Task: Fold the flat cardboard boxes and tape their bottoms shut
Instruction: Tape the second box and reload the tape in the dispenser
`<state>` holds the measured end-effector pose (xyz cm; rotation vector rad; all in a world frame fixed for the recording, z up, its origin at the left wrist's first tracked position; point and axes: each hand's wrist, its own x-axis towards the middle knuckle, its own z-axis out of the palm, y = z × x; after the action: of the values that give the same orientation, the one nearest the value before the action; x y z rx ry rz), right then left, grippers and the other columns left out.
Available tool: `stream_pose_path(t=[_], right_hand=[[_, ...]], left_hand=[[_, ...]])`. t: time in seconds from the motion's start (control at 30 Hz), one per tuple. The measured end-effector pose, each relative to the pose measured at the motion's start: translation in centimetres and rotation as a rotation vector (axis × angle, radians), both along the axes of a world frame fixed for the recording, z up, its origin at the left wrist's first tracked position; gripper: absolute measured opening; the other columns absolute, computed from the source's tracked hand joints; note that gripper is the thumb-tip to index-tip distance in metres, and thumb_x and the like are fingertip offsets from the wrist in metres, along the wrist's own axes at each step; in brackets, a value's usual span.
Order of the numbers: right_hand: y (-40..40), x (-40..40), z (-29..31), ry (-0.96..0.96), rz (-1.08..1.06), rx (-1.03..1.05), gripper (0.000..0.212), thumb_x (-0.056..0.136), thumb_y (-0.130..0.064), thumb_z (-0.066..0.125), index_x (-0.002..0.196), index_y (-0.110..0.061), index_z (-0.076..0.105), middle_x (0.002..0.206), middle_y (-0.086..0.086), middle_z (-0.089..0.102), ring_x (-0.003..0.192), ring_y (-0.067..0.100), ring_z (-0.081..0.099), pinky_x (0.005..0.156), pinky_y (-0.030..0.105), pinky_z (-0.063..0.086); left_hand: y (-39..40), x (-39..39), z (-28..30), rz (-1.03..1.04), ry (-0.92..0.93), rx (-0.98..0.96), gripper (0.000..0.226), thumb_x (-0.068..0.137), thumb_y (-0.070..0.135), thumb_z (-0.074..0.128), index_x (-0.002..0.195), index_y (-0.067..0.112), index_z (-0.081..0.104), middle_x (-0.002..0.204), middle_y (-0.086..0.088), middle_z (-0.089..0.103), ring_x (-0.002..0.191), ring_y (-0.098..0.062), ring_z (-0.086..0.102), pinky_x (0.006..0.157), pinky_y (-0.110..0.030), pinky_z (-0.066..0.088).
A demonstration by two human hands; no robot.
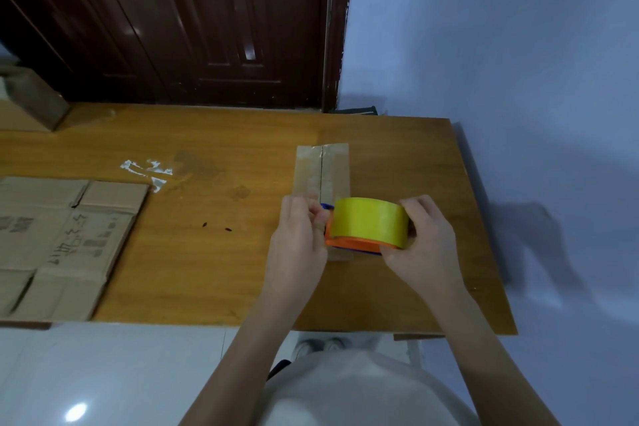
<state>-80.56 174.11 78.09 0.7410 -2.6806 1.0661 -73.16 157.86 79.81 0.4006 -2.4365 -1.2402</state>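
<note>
A small folded cardboard box [323, 169] stands on the wooden table [214, 270], its flaps meeting at a centre seam with clear tape along it. A tape dispenser [368, 223] with a yellow roll and an orange frame sits over the box's near end. My right hand [423, 245] grips the dispenser from the right. My left hand [299, 242] is at the dispenser's left end, fingers pinched near its blue tip and the tape end. A flat unfolded cardboard box [58, 245] lies at the table's left.
More cardboard boxes [27, 104] are stacked at the far left corner. Scraps of clear tape [148, 169] stick to the table's middle. A dark wooden door [193, 21] stands behind the table, a pale wall to the right. My shoes [321, 346] show below the table's front edge.
</note>
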Motion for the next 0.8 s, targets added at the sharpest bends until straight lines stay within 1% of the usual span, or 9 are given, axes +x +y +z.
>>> stream_pose_path(t=[0.07, 0.2, 0.3, 0.33, 0.4, 0.47, 0.6, 0.7, 0.8], right_hand=[[0.1, -0.1, 0.1, -0.005, 0.007, 0.004, 0.046, 0.056, -0.003, 0.078, 0.098, -0.006, 0.058, 0.094, 0.001, 0.051, 0.075, 0.013, 0.050, 0.054, 0.016, 0.036], [0.2, -0.1, 0.1, -0.022, 0.015, -0.001, 0.045, 0.055, -0.002, 0.076, 0.096, -0.007, 0.058, 0.093, -0.001, 0.050, 0.072, 0.013, 0.050, 0.053, 0.017, 0.037], [0.2, -0.2, 0.0, -0.038, 0.017, -0.003, 0.046, 0.056, -0.003, 0.077, 0.098, -0.006, 0.058, 0.094, -0.001, 0.050, 0.073, 0.013, 0.051, 0.054, 0.016, 0.036], [0.3, -0.2, 0.0, -0.037, 0.020, -0.004, 0.045, 0.056, -0.004, 0.076, 0.097, -0.006, 0.058, 0.094, 0.000, 0.051, 0.073, 0.013, 0.051, 0.054, 0.016, 0.036], [0.3, -0.1, 0.0, -0.032, 0.030, -0.008, 0.042, 0.057, -0.008, 0.073, 0.097, -0.006, 0.059, 0.093, 0.000, 0.051, 0.071, 0.013, 0.051, 0.053, 0.016, 0.035], [0.4, -0.1, 0.0, -0.046, 0.036, -0.012, 0.042, 0.058, -0.007, 0.074, 0.098, -0.006, 0.059, 0.094, 0.000, 0.051, 0.072, 0.013, 0.051, 0.054, 0.017, 0.037], [0.7, 0.1, -0.2, -0.083, 0.013, -0.025, 0.044, 0.058, -0.001, 0.077, 0.099, -0.006, 0.060, 0.095, -0.001, 0.052, 0.075, 0.013, 0.052, 0.056, 0.018, 0.042], [0.7, 0.4, -0.4, -0.081, 0.013, -0.031, 0.042, 0.058, -0.001, 0.078, 0.097, -0.006, 0.061, 0.094, -0.001, 0.052, 0.074, 0.012, 0.052, 0.056, 0.017, 0.042], [0.9, 0.4, -0.4, -0.062, 0.012, -0.040, 0.041, 0.059, -0.002, 0.079, 0.095, -0.006, 0.060, 0.093, 0.001, 0.053, 0.073, 0.012, 0.052, 0.055, 0.018, 0.042]], left_hand=[[0.0, 0.0, -0.1, -0.060, -0.004, -0.028, 0.006, 0.097, 0.015, 0.045, 0.094, 0.010, 0.047, 0.121, -0.006, 0.055, 0.096, -0.019, 0.059, 0.072, -0.041, 0.053], [0.0, -0.1, -0.5, -0.096, 0.027, -0.140, 0.018, 0.096, 0.026, 0.044, 0.100, 0.009, 0.050, 0.103, -0.001, 0.061, 0.081, -0.018, 0.062, 0.061, -0.039, 0.053], [-0.3, -0.1, -0.4, -0.149, 0.050, -0.152, 0.041, 0.096, 0.041, 0.041, 0.127, 0.015, 0.041, 0.108, 0.000, 0.056, 0.080, -0.017, 0.062, 0.057, -0.037, 0.055], [-0.6, -0.1, -0.5, -0.201, 0.077, -0.242, 0.044, 0.098, 0.038, 0.040, 0.137, 0.021, 0.033, 0.108, -0.002, 0.054, 0.075, -0.017, 0.061, 0.053, -0.034, 0.054], [-1.1, -0.1, -0.7, -0.307, 0.100, -0.438, 0.052, 0.097, 0.020, 0.040, 0.145, 0.032, 0.023, 0.106, -0.006, 0.051, 0.068, -0.019, 0.059, 0.046, -0.031, 0.052], [-1.7, -0.2, -1.0, -0.344, 0.124, -0.527, 0.051, 0.095, 0.012, 0.044, 0.142, 0.029, 0.032, 0.106, -0.009, 0.052, 0.068, -0.019, 0.058, 0.044, -0.032, 0.051], [-2.5, -0.3, -1.2, -0.392, 0.276, -0.530, 0.027, 0.097, 0.020, 0.046, 0.122, 0.016, 0.055, 0.096, -0.007, 0.060, 0.066, -0.012, 0.057, 0.045, -0.023, 0.049], [-2.5, -0.6, -1.3, -0.395, 0.294, -0.449, 0.026, 0.097, 0.023, 0.047, 0.107, 0.008, 0.065, 0.095, -0.005, 0.061, 0.069, -0.010, 0.058, 0.051, -0.020, 0.047], [-2.3, -0.8, -1.4, -0.378, 0.298, -0.396, 0.025, 0.096, 0.023, 0.049, 0.101, 0.006, 0.067, 0.094, -0.004, 0.061, 0.072, -0.009, 0.056, 0.056, -0.014, 0.044]])
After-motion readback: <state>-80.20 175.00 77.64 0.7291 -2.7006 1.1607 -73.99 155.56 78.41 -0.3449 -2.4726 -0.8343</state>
